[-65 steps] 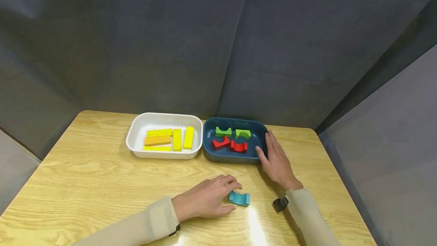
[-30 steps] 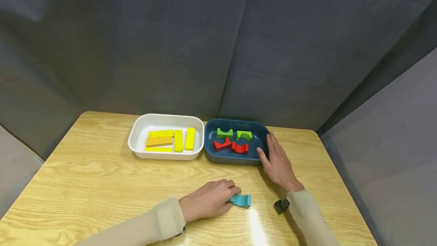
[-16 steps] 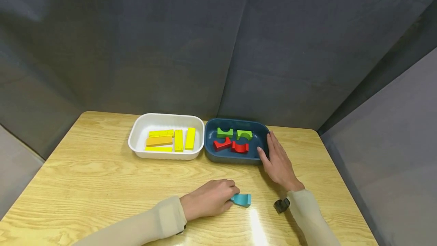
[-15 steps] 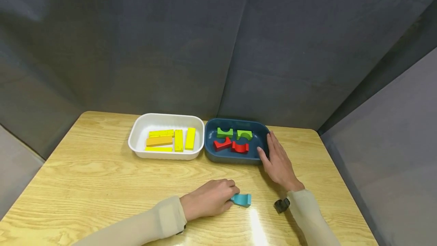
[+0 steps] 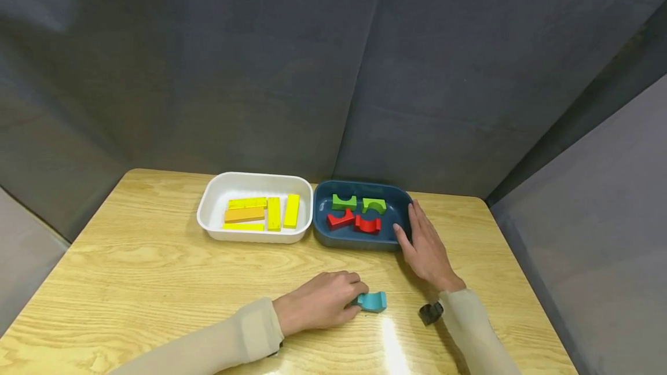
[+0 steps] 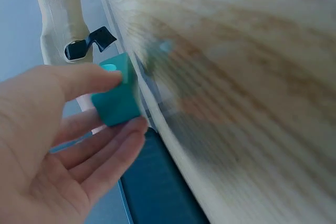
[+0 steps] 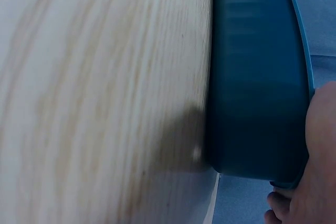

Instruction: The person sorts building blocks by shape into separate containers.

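Observation:
My left hand (image 5: pixel 323 301) pinches a turquoise arch block (image 5: pixel 373 302) by its left end, just over the front of the table. In the left wrist view the thumb and fingertips sit on opposite sides of the block (image 6: pixel 118 98). Whether its underside touches the wood, I cannot tell. My right hand (image 5: pixel 428 250) holds the right end of a dark blue bin (image 5: pixel 359 243), thumb inside the rim and fingers along the outside. Inside that bin lie two green arch blocks (image 5: pixel 344 203) and two red arch blocks (image 5: pixel 367 225), apart from the turquoise one.
A white bin (image 5: pixel 255 236) stands against the blue bin's left side, holding several yellow blocks (image 5: pixel 274 214) and an orange-yellow block (image 5: pixel 245 214). Both bins are near the back edge of the wooden table (image 5: pixel 156 271), before a grey curtain (image 5: pixel 260 74).
My left hand has closed on the turquoise block's left end. Over the last half second the block has shifted slightly right and away from me. The right hand stays at the blue bin.

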`<action>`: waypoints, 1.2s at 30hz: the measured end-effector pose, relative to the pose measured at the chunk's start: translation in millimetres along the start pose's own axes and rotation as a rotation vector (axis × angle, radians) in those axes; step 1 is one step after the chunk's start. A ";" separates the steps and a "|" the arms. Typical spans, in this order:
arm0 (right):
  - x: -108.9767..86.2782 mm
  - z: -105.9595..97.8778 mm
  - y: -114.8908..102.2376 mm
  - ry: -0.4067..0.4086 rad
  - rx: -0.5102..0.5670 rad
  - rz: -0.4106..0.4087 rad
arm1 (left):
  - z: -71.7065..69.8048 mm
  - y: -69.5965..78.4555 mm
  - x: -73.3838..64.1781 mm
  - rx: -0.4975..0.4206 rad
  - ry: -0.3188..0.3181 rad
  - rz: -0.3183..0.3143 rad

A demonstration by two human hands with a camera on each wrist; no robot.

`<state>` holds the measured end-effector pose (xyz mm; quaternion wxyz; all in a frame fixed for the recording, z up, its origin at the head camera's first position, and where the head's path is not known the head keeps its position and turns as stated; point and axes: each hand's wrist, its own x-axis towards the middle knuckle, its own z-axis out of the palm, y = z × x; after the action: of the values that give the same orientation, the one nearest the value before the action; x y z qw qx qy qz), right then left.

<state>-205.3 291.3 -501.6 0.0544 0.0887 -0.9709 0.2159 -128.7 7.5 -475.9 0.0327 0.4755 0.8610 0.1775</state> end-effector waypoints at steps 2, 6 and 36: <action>0.3 0.0 -0.1 0.003 0.000 -0.003 | -0.6 -0.6 -0.6 -0.008 0.028 0.019; 1.1 -0.1 -0.6 0.008 -0.003 -0.005 | -3.2 -1.1 -2.5 -0.007 0.095 0.063; 1.3 0.4 0.2 0.005 0.002 -0.003 | -56.3 -22.2 11.0 0.116 0.363 0.193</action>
<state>-206.6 291.2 -501.8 0.0572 0.0897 -0.9703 0.2172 -165.3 -9.6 -429.5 -0.1674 0.5171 0.8120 0.2125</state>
